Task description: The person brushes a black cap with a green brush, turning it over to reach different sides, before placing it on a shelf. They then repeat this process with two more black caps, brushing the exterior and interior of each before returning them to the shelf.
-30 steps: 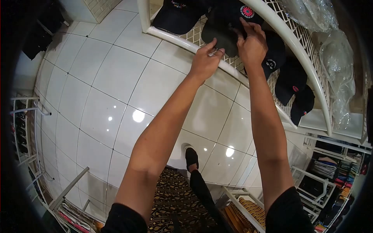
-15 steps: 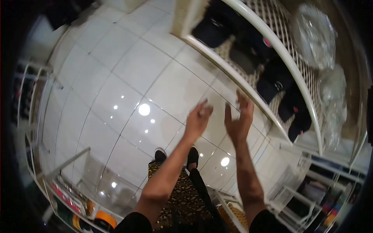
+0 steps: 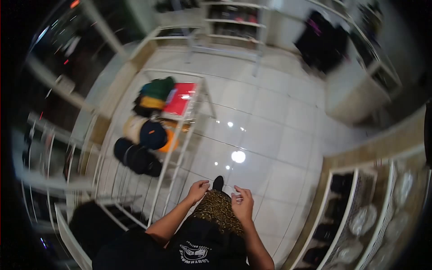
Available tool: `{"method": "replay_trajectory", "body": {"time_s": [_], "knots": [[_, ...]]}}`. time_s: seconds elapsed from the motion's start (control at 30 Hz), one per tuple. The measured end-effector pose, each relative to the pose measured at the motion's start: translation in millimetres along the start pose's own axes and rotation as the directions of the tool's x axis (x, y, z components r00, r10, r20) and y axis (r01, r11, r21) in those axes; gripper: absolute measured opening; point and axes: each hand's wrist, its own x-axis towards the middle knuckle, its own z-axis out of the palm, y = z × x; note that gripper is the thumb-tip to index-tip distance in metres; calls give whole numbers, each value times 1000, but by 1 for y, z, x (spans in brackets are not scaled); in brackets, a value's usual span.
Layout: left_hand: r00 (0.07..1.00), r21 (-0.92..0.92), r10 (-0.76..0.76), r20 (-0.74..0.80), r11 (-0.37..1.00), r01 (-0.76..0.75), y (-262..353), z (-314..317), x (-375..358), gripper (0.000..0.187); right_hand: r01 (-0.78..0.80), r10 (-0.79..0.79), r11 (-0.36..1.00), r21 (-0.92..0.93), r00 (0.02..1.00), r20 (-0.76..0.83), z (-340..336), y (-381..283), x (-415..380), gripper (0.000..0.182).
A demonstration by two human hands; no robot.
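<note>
Head view, arranged near to far. At 6 o'clock, the person's black printed shirt is seen, and just above it a brown-and-gold patterned garment hanging over the legs. The left hand is raised at about 7 o'clock of the frame centre, its fingers loosely curled and nothing seen between them; it lies over the upper left edge of the patterned garment, though contact cannot be confirmed. The right hand is held just beside it at 6 o'clock, fingers half bent and slightly spread, with no object gripped; it overlaps the right edge of the same garment. The two hands are near each other but apart. Between them, a dark shoe is shown on the glossy white tiled floor, where ceiling lights are mirrored.

At 9 o'clock, a white wire display rack is shown, bearing rounded dark caps, a navy cap with an orange mark, a green folded item and a red flat item. At 4 o'clock, a white compartmented shelf unit holds dark caps and clear plastic-wrapped pieces. At 1 o'clock, black clothing hangs well apart from the hands; detail there is blurred.
</note>
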Motion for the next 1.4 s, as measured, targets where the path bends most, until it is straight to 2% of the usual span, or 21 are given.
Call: {"method": "replay_trajectory", "body": {"time_s": [0.13,0.23,0.33,0.4,0.47,0.5,0.57,0.6,0.67,0.73,0.8,0.87,0.9,0.97,1.0,1.07,1.1,1.23,1.3,1.4], "knots": [[982,-239,-18,-190,971,-28,15,-72,-67,40,190,-179,981,-35,962,208,36,-50,17,31],[969,-345,6,-246,934,-94,17,-98,-106,40,266,-236,963,-42,910,342,65,-88,27,31],[944,-402,-36,-329,909,-106,-8,-130,-115,40,281,-229,959,-41,852,472,118,-116,32,32],[938,-465,-78,-337,880,-94,-38,-149,-108,41,300,-271,953,29,812,516,157,-127,34,31],[917,-441,-32,-398,883,-161,-56,-171,-101,42,293,-250,956,13,790,560,201,-128,33,30],[919,-471,-63,-390,871,-140,-65,-181,-96,42,295,-253,955,22,777,576,222,-127,34,30],[852,-185,34,-522,971,-152,-78,-210,-81,41,267,-202,964,-8,751,628,265,-129,35,29],[861,-206,9,-509,969,-132,-81,-224,-74,41,242,-174,970,-14,736,655,285,-129,35,28],[819,-55,78,-569,990,-132,-79,-249,-61,39,190,-85,979,-77,719,690,321,-133,31,29],[821,-78,33,-569,992,-94,-72,-278,-42,38,147,-10,980,-132,704,710,356,-130,37,29],[828,-98,-11,-561,994,-53,-69,-303,-18,38,212,-18,962,-172,680,733,384,-118,40,29],[759,201,82,-646,977,66,-70,-325,10,45,195,22,957,-213,684,729,400,-116,43,30],[774,196,73,-629,978,67,-75,-332,24,45,158,57,961,-226,689,723,405,-118,44,30],[630,516,349,-694,851,98,-90,-340,47,55,110,105,962,-250,696,710,410,-115,45,30],[642,515,345,-684,852,91,-92,-343,55,55,100,119,960,-263,703,702,411,-111,45,30],[716,535,245,-654,819,208,-94,-349,65,63,55,149,961,-272,724,674,413,-106,46,30],[680,563,283,-677,794,230,-90,-346,67,73,48,154,960,-274,728,668,413,-103,46,30],[735,607,276,-619,763,224,-82,-341,68,84,-17,207,957,-289,739,641,408,-88,45,29],[603,496,260,-754,828,262,-82,-339,70,83,-11,206,954,-300,751,628,405,-84,44,28],[614,545,283,-737,786,293,-83,-344,72,74,-5,215,945,-327,764,609,396,-89,43,29]]}}
